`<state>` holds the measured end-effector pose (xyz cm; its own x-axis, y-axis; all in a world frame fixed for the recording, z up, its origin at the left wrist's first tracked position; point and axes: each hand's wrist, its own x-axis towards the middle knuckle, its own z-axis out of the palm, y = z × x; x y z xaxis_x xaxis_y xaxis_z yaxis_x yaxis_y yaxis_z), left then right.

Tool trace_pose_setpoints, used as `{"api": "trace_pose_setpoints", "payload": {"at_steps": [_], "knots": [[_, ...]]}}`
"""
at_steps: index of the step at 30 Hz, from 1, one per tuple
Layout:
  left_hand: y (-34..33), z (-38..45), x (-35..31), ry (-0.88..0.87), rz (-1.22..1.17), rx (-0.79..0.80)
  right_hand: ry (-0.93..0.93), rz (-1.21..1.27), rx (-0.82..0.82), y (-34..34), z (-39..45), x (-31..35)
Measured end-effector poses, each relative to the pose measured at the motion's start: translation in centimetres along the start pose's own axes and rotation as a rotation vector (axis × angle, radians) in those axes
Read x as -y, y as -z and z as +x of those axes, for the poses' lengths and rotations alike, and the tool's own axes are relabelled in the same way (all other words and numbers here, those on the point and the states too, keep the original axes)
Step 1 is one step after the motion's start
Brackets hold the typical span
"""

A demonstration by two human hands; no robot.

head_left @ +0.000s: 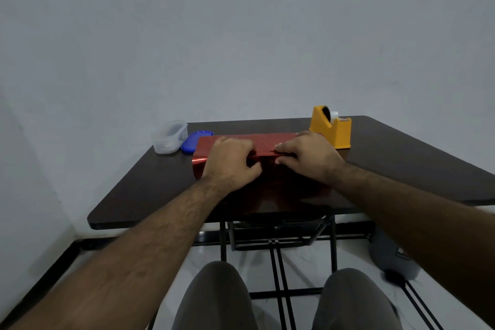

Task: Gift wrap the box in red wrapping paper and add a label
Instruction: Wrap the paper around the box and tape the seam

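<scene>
A: Where is the box found?

B: It is not seen bare. A box shape is covered by the red wrapping paper (pixel 263 166), which lies at the middle of the dark counter (pixel 401 158), with a loose glossy sheet spread toward the near edge.

A: How are the hands placed?

B: Both are laid on top of the wrapped shape, close together. The left hand (pixel 230 163) is set on the left part of the top, its fingers (pixel 245 143) curled down over the paper's edge, and the paper appears to be gripped there. The right hand (pixel 308 155) is set just beside it, and the paper edge is pinched between thumb and forefinger at the seam.

A: Can the seam be made out?

B: Only as a dark line between the two hands; whether it is taped cannot be told.

A: What else is carried by the counter?

B: A yellow tape dispenser (pixel 330 128) is stood at the far right, just behind the right hand. At the far left corner a clear plastic container (pixel 170 136) is seen, with a blue lid (pixel 195 140) lying flat beside it, near the paper's far left corner.

A: And below?

B: Knees in grey trousers (pixel 214 297) are seen under the counter, above a pale tiled floor (pixel 302 270).
</scene>
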<state>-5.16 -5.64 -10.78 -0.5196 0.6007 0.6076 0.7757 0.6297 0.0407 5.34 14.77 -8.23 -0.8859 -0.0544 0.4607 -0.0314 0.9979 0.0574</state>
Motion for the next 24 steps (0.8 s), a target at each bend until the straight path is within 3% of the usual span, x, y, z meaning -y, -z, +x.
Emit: {"api": "trace_pose_setpoints", "payload": {"at_steps": [10,18,24], "knots": [[-0.5,0.8,0.6,-0.087,0.016,0.05,-0.002,0.045,-0.033,-0.5,0.7,-0.4],[-1.1,0.1,0.3,-0.055,0.024,-0.049,0.027,0.085,-0.099,-1.9,0.0,-1.1],[-1.2,-0.2,-1.1,-0.092,0.033,-0.022,0.041,0.038,-0.111,-1.9,0.2,-1.1]]}}
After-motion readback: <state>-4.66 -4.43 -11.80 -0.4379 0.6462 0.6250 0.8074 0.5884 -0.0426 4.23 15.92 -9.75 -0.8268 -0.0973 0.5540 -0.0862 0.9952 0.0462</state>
